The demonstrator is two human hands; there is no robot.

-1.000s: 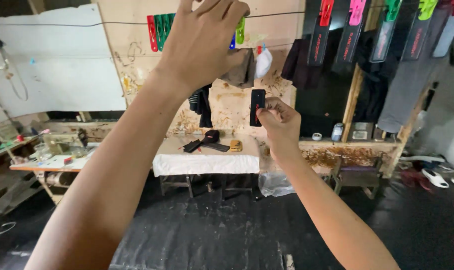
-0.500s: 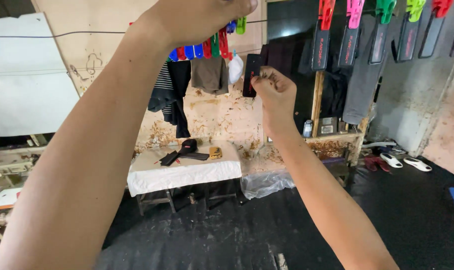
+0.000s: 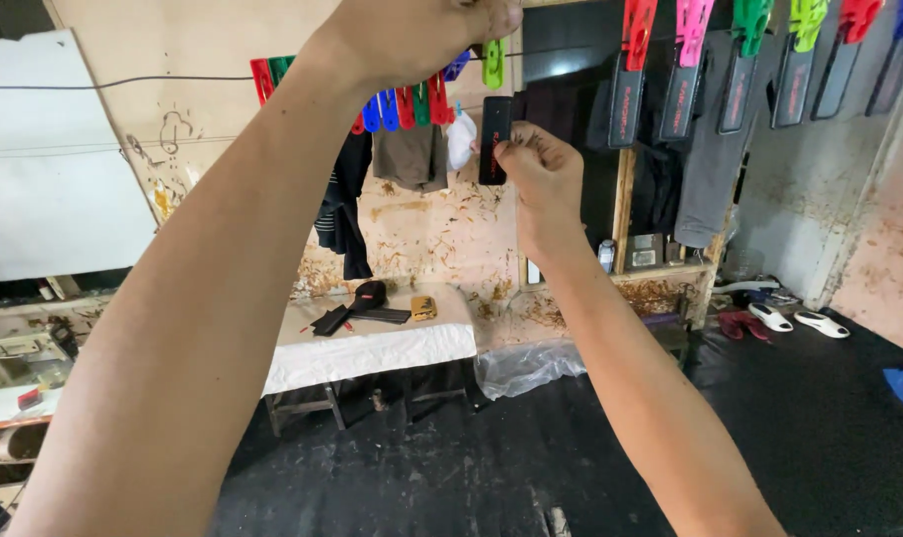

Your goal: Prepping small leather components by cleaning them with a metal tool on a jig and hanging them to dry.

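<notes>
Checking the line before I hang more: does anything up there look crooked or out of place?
Nothing is damaged. One black strip is not clipped yet: the right hand holds it under a green peg at the left hand. The clipped strips hang straight.

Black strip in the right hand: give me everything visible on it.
The black strip is a small, flat, dark rectangle with faint red print down its face; the material looks like leather or fabric, hard to tell. It hangs upright just below the green peg on the line. The right hand pinches its lower right edge with the fingertips. The left hand is up at the peg above it. Similar strips hang from coloured pegs further right.
</notes>
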